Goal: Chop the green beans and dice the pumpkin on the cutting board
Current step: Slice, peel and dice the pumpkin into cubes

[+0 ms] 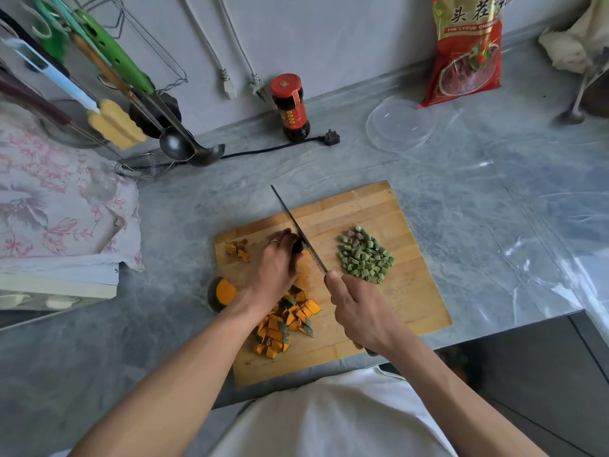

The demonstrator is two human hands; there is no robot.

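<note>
Fingers (285, 240) of the left hand (272, 265) curl onto a pumpkin piece (299, 247) at centre frame on the cutting board (405, 291), immediately left of the knife (298, 227), clamped in the right hand (357, 311), its blade running lower right to upper left.

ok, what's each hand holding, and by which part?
Right hand grips the knife by its handle. Left hand holds the pumpkin piece from above, steadying it.

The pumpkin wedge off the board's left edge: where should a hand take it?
Grip the pumpkin wedge across its dark rind from the left, fingers over the curved back. Its orange cut face tilts up toward the cutting board, so the rounded skin side is exposed.
</note>
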